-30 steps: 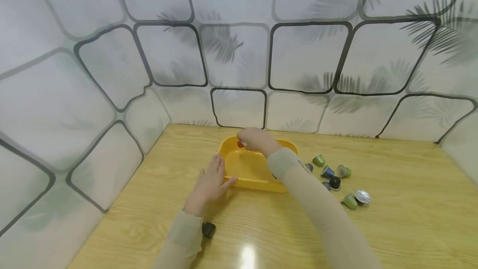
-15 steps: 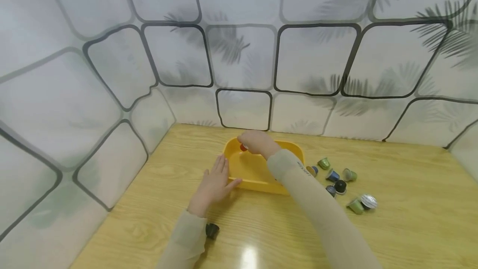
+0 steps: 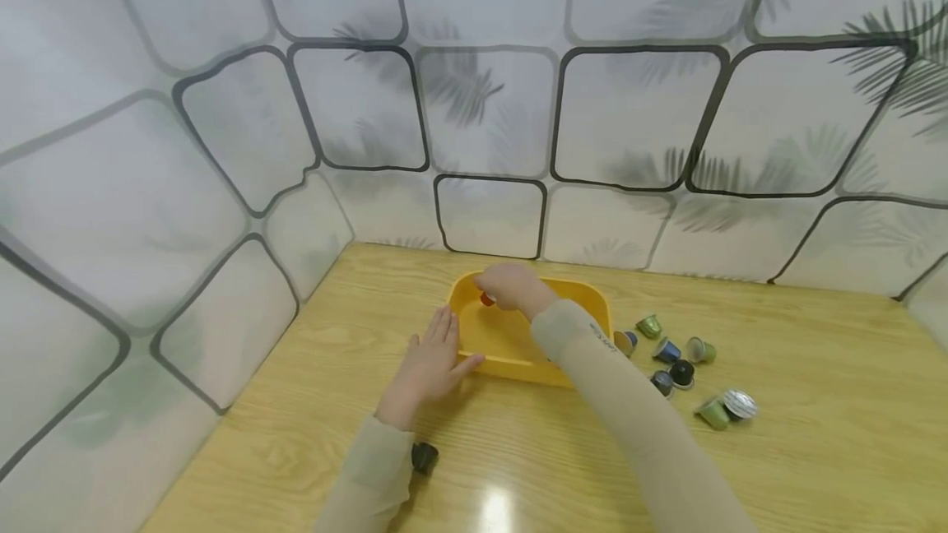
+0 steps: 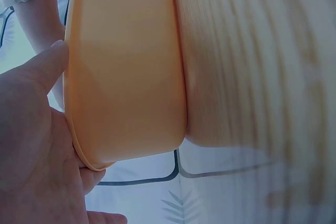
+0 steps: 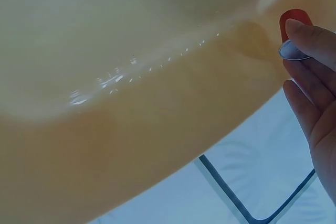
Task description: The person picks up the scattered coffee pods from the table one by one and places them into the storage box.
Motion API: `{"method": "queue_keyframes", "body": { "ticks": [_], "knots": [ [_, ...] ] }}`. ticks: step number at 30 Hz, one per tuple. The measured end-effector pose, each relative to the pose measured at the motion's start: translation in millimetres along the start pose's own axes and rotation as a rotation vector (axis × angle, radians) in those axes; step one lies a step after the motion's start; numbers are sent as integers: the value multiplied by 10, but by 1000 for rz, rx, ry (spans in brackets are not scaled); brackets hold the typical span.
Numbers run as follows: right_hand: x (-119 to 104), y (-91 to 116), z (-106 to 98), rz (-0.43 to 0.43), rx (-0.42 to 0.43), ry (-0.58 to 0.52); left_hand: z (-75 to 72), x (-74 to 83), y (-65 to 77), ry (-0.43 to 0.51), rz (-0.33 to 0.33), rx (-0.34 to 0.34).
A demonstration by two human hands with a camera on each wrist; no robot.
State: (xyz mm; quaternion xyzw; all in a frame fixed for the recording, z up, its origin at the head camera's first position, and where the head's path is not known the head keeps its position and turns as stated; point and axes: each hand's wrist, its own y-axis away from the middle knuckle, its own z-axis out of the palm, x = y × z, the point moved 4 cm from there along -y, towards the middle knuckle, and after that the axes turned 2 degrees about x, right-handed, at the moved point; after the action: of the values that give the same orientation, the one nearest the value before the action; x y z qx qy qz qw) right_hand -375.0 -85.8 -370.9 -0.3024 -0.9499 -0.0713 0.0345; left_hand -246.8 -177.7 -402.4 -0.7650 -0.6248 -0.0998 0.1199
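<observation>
A yellow plastic tray (image 3: 511,369) stands on the wooden table. My right hand (image 3: 511,285) reaches over its back left part. Between thumb and fingers it pinches a red coffee capsule (image 5: 295,23) with a silver lid, seen best in the right wrist view. My left hand (image 3: 431,359) rests against the tray's left front corner with its fingers extended; in the left wrist view its thumb touches the rim (image 4: 67,77). Beside the left sleeve lies a black coffee capsule (image 3: 425,457).
Right of the tray several coffee capsules lie loosely grouped, among them a green one (image 3: 649,326), a blue one (image 3: 666,350), a black one (image 3: 682,373) and one showing its silver lid (image 3: 739,405). A patterned wall covering (image 3: 489,216) rises behind the table.
The whole scene has shifted slightly right in the head view. My right hand, with the red coffee capsule, sits slightly lower over the tray. The left hand stays at the tray's corner.
</observation>
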Motion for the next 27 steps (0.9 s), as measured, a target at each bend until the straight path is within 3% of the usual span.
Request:
{"method": "queue_keyframes", "body": {
  "ticks": [27],
  "knots": [
    [-29, -17, 194, -54, 39, -24, 8, 4, -11, -29, 3, -13]
  ]
}}
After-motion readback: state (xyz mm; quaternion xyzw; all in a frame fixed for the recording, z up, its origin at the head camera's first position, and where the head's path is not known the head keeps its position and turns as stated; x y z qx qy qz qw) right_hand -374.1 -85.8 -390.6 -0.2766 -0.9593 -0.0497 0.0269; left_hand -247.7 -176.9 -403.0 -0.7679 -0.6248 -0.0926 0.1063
